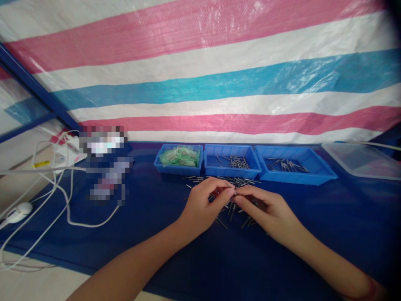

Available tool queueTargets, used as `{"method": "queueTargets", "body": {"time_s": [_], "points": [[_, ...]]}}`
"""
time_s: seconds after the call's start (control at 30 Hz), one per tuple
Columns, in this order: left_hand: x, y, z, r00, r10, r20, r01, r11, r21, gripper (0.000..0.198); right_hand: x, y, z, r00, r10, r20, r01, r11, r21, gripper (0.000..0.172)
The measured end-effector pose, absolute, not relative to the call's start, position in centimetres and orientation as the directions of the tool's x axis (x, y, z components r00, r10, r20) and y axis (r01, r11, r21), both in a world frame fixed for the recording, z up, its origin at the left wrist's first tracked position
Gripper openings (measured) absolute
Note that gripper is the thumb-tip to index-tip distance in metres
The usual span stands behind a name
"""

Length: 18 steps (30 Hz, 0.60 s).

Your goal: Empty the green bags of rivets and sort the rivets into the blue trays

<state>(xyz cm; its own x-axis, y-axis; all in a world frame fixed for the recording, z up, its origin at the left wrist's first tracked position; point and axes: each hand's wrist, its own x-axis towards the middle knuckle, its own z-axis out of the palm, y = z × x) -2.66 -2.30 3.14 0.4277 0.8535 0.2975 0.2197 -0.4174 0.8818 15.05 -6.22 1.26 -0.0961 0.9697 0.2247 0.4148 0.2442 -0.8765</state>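
Observation:
My left hand [203,202] and my right hand [271,211] meet fingertip to fingertip over a loose heap of thin metal pins [232,209] on the dark blue table. Thumb and index finger of each hand are pinched together. A small metallic bit shows between the fingertips, too small to make out. Behind the heap stand three blue bins in a row. The left bin [180,170] holds green-tinted plastic bags [180,156] with metal pieces inside. Several metal pins lie in the middle bin [230,172] and in the right bin [322,175].
White cables [70,209] and a white device [23,210] lie at the left, near a power strip. Two blurred objects are at the back left. A clear plastic lid or tray [360,161] lies at the back right. A striped plastic sheet [200,90] hangs behind the table.

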Motion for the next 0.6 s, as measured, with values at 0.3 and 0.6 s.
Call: {"method": "queueTargets", "body": {"time_s": [0.3,0.6], "points": [[-2.57,-2.51,3.36,0.425,0.838,0.341,0.191,-0.452,0.872,0.01,14.96,-6.17,1.22,-0.141,0.973,0.18,0.336,0.218,-0.916,0.023],[-2.61,-2.56,3.65,0.44,0.825,0.354,0.186,-0.47,0.863,0.012,14.73,-6.22,1.78,-0.159,0.972,0.175,0.324,0.219,-0.92,0.021]]}}
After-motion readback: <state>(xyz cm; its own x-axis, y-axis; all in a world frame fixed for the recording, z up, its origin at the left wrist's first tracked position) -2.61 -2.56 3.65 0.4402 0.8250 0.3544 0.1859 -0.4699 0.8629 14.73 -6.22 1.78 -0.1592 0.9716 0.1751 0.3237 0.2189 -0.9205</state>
